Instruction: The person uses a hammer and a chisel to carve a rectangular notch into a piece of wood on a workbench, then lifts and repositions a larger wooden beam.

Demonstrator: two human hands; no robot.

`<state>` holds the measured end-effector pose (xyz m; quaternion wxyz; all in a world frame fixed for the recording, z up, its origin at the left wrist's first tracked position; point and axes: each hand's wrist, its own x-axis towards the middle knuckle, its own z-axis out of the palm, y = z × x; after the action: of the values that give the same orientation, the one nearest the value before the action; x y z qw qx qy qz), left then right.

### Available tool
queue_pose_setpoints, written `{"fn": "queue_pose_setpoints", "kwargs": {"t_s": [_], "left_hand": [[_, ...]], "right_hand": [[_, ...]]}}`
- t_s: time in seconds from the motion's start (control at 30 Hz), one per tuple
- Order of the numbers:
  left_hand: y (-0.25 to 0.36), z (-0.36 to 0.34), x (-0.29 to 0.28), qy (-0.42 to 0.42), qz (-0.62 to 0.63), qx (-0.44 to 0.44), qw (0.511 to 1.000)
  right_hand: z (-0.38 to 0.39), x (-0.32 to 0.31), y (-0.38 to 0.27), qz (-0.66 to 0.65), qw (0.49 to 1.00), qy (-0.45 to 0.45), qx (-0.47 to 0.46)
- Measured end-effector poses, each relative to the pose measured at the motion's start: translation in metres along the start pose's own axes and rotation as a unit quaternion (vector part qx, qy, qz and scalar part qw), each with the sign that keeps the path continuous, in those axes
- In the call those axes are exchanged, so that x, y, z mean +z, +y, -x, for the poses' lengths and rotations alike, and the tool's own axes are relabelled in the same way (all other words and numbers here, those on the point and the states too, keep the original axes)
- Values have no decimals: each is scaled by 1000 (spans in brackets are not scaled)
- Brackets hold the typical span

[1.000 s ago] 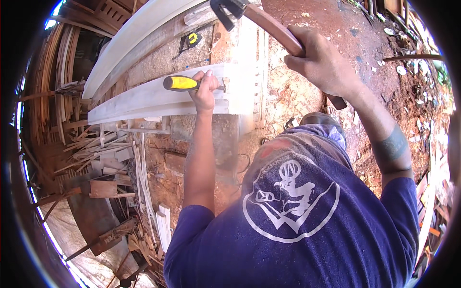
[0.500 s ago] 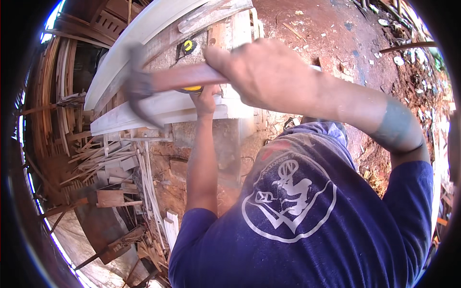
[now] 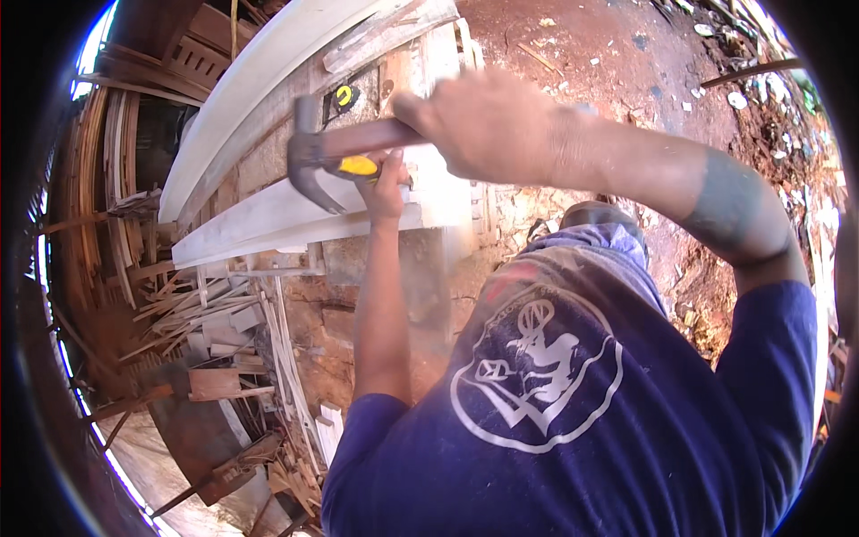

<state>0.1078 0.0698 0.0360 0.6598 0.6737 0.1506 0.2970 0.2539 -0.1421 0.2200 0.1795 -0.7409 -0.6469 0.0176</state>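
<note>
My right hand [image 3: 492,130] is closed round the brown handle of a claw hammer [image 3: 309,152]. The hammer's dark head hangs in the air left of my left hand, claw pointing down toward me. My left hand [image 3: 386,192] is wrapped round a tool with a yellow-and-black handle [image 3: 358,166], partly behind the hammer; its working end is hidden. Beneath it lies a pale, planed board [image 3: 259,219]. A long curved white board [image 3: 237,98] rests farther off on the bench. Between the boards sits a black tape measure with a yellow disc [image 3: 343,96].
A short rough timber piece [image 3: 385,45] lies on the far boards. Thin offcuts [image 3: 206,313] are heaped at the left, with long planks [image 3: 85,179] stacked beyond. Reddish ground [image 3: 591,54] littered with chips and debris stretches off to the right.
The hammer head has moved right, closer to my left hand, and its blur has lessened. My left hand keeps its grip in nearly the same place.
</note>
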Motion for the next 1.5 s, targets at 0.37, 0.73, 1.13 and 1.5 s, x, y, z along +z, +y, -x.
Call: {"fn": "queue_pose_setpoints", "kwargs": {"t_s": [0.37,0.73,1.13,1.5], "left_hand": [[-11,-2,-5,3,-92,34,995],[4,66,9,23,-127,200,971],[16,1,1,23,22,17,999],[5,2,2,37,-39,6,999]], "right_hand": [[15,14,13,-39,999,0,-14],[81,30,77,-269,909,111,299],[79,24,68,-284,900,133,302],[41,15,52,-222,957,105,153]]}}
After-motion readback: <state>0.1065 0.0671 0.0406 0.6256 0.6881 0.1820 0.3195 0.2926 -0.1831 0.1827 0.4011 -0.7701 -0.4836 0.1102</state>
